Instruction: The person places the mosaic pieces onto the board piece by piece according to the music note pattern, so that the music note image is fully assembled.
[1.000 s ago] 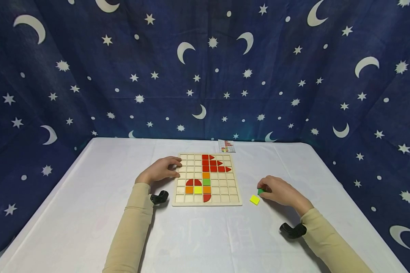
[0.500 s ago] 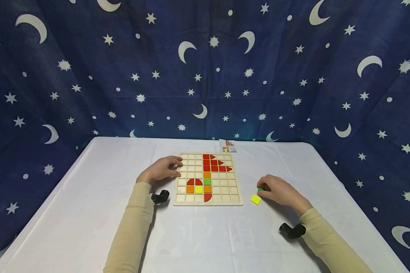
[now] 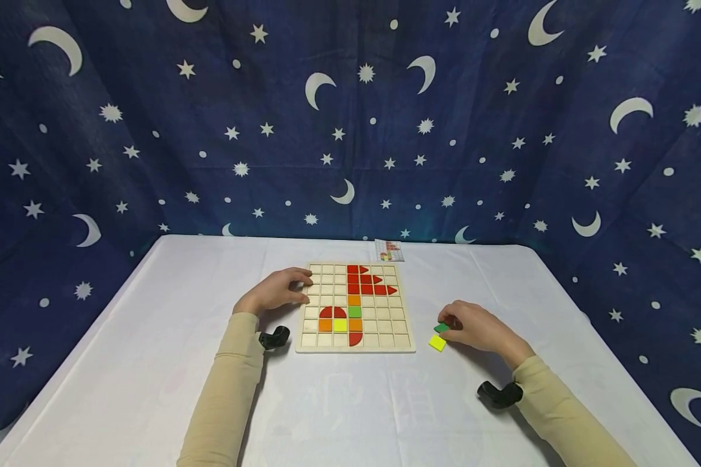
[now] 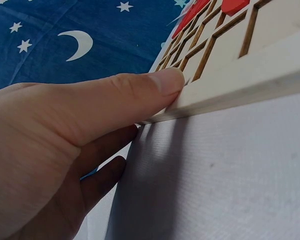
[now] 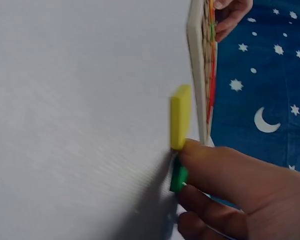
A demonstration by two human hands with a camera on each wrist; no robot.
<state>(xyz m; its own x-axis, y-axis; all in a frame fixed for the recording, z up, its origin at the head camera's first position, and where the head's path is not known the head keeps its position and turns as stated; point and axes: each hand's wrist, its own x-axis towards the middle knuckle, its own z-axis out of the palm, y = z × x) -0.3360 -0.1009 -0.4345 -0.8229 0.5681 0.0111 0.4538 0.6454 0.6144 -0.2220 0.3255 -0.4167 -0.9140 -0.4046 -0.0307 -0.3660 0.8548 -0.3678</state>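
Observation:
My left hand (image 3: 276, 288) rests at the left edge of a wooden grid board (image 3: 383, 324), fingers spread. In the left wrist view its thumb (image 4: 167, 81) lies on the board's rim. To the right of the board, my right hand (image 3: 473, 324) pinches a small green tile (image 3: 441, 328) between thumb and fingers. A yellow square tile (image 3: 437, 342) lies on the cloth right beside it. The right wrist view shows the green tile (image 5: 178, 176) partly hidden by the fingertips, with the yellow tile (image 5: 180, 117) just past the thumb.
Red, orange, green and yellow pieces sit in the board's cells, such as a green square (image 3: 354, 312). A printed pattern card (image 3: 389, 250) lies behind the board. A white cloth (image 3: 327, 415) covers the table, and a dark starry curtain (image 3: 350, 130) hangs around it.
The green tile has turned in my right fingers, and more of its face shows now. The right hand has shifted slightly left. My left hand stays at the board's edge.

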